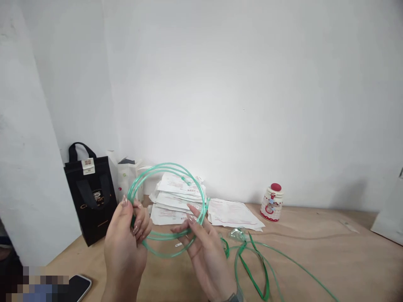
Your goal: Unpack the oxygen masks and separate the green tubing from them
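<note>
I hold a coil of pale green clear tubing [176,168] up over a wooden table [315,260]. My left hand [127,243] is closed round the coil's left side, fingers wrapped over the loops. My right hand [204,247] pinches the lower right part of the coil between thumb and fingers. More of the same tubing trails off to the right and lies in loose loops [252,268] on the table, next to a small clear plastic piece [237,233].
A stack of white sealed paper packets [176,197] lies behind the coil, with another packet [233,214] to its right. A black paper bag [91,193] and a white bag [127,176] stand at the left wall. A red-capped jar [272,203] and a phone [77,287] also rest here.
</note>
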`<state>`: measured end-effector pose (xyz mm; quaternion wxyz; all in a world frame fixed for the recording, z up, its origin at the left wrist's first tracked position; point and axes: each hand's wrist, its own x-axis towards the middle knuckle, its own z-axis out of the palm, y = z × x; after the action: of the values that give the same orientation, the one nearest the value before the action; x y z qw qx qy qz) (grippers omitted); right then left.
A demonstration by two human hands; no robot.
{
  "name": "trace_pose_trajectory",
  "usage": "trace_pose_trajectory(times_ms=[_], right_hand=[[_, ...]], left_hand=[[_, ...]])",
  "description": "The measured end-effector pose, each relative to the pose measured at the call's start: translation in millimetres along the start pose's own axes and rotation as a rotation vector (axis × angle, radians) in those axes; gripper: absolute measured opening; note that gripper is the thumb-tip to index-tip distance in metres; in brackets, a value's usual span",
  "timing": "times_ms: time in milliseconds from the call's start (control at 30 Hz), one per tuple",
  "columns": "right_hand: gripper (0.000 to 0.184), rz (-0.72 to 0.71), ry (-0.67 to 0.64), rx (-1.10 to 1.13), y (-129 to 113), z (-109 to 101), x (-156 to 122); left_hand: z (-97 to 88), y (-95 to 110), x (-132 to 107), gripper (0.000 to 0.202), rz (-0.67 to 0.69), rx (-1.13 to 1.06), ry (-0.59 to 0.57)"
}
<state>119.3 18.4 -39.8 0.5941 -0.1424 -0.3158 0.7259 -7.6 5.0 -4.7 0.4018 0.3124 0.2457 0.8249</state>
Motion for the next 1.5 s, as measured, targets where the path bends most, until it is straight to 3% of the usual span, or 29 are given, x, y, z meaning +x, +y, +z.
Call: trace_pose_trajectory(times_ms=[67,200,333,467,567,800,933,1133,1233,1333,1433,1500], right_hand=[[0.038,-0.039,0.094,-0.044,-1.7,-0.9,0.7],[0.030,-0.156,0.150,-0.096,-6.9,-4.4,4.3],[0.028,-0.271,0.212,-0.105,-17.7,-8.9,6.8],[0.028,-0.299,0.250,-0.099,-21.4,-15.8,11.2],[0.031,-0.223,0.205,-0.083,-20.8,-20.3,15.4],[0.049,0.204,-0.096,0.046,-30.8,-26.1,21.4],[0.055,0.244,-0.191,0.089,-38.4,-30.8,23.6],[0.043,0.241,-0.253,0.159,-46.6,-38.0,25.8],[0.037,0.289,-0.292,0.210,-48.0,-41.1,26.7],[0.031,0.271,-0.331,0.263,-48.3,-43.0,27.0],[0.025,0.237,-0.336,0.254,-49.6,-42.6,26.2],[0.023,0.220,-0.301,0.184,-51.7,-41.3,24.8]], left_hand=[[-0.2,-3.7,1.4,0.020,-0.060,0.091,-0.032],[1.7,-7.3,2.4,0.025,-0.282,0.177,-0.215],[3.6,-7.3,0.9,0.025,-0.401,0.090,-0.319],[-1.3,-4.5,0.9,0.044,-0.457,-0.080,-0.456],[-7.2,-0.5,1.7,0.042,-0.516,-0.104,-0.536],[-19.0,4.1,5.2,0.028,-0.566,-0.131,-0.675],[-26.6,0.6,11.2,0.028,-0.579,-0.139,-0.795],[-32.7,-6.8,13.5,0.023,-0.657,-0.157,-0.972],[-32.1,-11.2,12.4,0.037,-0.717,-0.198,-1.011],[-30.5,-13.4,14.0,0.056,-0.793,-0.215,-0.955],[-28.4,-10.5,16.7,0.048,-0.809,-0.177,-0.865],[-28.4,-6.2,18.1,0.039,-0.745,-0.126,-0.810]])
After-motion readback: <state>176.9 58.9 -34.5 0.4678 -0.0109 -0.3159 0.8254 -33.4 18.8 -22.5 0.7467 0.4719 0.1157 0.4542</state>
